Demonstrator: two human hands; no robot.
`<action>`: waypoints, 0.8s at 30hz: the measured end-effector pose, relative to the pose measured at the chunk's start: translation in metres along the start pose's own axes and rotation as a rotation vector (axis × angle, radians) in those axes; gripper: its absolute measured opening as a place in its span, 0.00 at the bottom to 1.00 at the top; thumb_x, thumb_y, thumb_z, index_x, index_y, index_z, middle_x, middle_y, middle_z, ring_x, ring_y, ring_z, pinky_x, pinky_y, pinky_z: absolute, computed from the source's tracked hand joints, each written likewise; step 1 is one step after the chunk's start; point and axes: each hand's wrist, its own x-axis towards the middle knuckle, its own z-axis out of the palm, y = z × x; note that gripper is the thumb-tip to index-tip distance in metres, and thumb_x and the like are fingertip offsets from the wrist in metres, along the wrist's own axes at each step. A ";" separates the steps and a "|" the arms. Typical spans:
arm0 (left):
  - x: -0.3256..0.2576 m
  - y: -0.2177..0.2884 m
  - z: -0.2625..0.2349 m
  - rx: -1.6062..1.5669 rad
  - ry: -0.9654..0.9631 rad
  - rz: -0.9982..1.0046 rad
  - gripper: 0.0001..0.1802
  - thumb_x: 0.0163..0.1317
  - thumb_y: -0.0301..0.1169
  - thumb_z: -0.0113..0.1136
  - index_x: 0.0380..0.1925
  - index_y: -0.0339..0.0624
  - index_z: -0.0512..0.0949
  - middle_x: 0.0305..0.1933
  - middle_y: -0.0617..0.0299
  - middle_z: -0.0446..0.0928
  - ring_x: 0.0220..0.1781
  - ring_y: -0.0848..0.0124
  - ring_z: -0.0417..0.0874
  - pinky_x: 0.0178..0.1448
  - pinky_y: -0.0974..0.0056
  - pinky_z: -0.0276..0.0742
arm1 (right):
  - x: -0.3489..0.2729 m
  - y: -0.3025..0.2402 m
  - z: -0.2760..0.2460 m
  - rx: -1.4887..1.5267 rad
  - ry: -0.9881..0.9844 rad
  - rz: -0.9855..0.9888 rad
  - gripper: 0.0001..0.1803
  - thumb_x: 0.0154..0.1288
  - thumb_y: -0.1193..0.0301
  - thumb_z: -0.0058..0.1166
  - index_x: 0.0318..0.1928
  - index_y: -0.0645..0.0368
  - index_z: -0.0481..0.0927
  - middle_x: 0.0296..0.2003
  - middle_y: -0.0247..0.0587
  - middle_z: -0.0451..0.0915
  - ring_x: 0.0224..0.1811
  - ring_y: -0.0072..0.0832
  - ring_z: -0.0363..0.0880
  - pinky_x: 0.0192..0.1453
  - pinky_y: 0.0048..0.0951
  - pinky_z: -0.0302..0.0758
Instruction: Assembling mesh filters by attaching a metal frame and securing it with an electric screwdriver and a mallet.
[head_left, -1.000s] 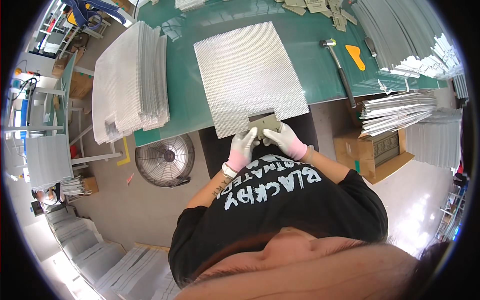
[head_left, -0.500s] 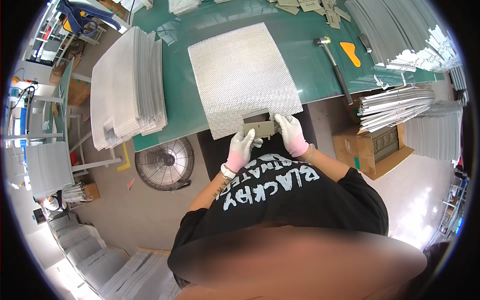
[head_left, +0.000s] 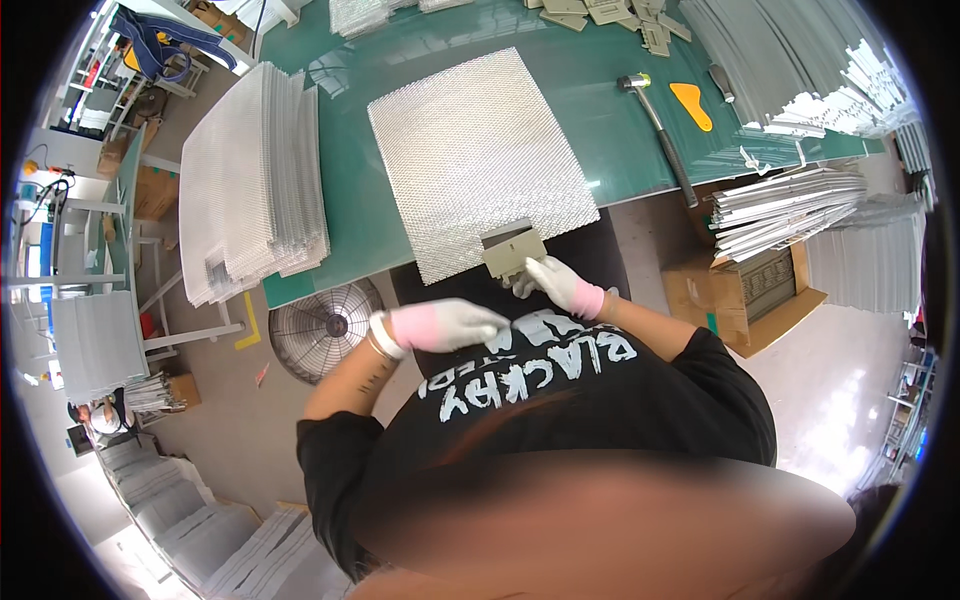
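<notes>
So the right hand [head_left: 558, 286] is pinching a drab khaki plate [head_left: 512, 256] by its lower right edge, with most of the plate sticking out past the fingertips toward the left. The plate's looking flat and roughly rectangular, with a jagged lower edge, and it's sitting right by the notch in a silvery mesh panel [head_left: 470, 150], just off the near edge of the table [head_left: 347, 140]. Can't tell if those 2 are touching. The left hand [head_left: 455, 326] is hovering apart from the plate, fingers straight and close together; can't tell if it's gripping anything. The panel's shimmering with a fine diamond-ish texture, its near edge overhanging the smooth green tabletop. More khaki plates [head_left: 610, 12] are lying loosely along the far edge.
</notes>
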 end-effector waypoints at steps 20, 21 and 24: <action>0.133 0.040 -0.020 1.036 0.752 -0.136 0.33 0.67 0.50 0.51 0.70 0.53 0.65 0.75 0.49 0.59 0.77 0.49 0.55 0.78 0.39 0.43 | -0.036 -0.004 -0.019 0.224 0.717 -0.274 0.09 0.76 0.69 0.47 0.44 0.60 0.79 0.37 0.29 0.80 0.38 0.16 0.77 0.43 0.23 0.76; 0.133 0.041 -0.021 1.029 0.720 -0.175 0.32 0.68 0.51 0.50 0.70 0.55 0.65 0.76 0.51 0.58 0.78 0.50 0.53 0.79 0.40 0.40 | -0.036 -0.010 -0.014 0.286 0.748 -0.247 0.08 0.75 0.70 0.50 0.44 0.60 0.80 0.37 0.29 0.80 0.38 0.15 0.77 0.43 0.22 0.76; 0.132 0.040 -0.018 1.011 0.762 -0.146 0.32 0.67 0.50 0.51 0.70 0.54 0.65 0.75 0.51 0.59 0.77 0.50 0.55 0.79 0.39 0.42 | -0.033 -0.008 -0.010 0.303 0.778 -0.281 0.08 0.76 0.69 0.50 0.43 0.59 0.79 0.36 0.28 0.79 0.38 0.15 0.77 0.43 0.22 0.76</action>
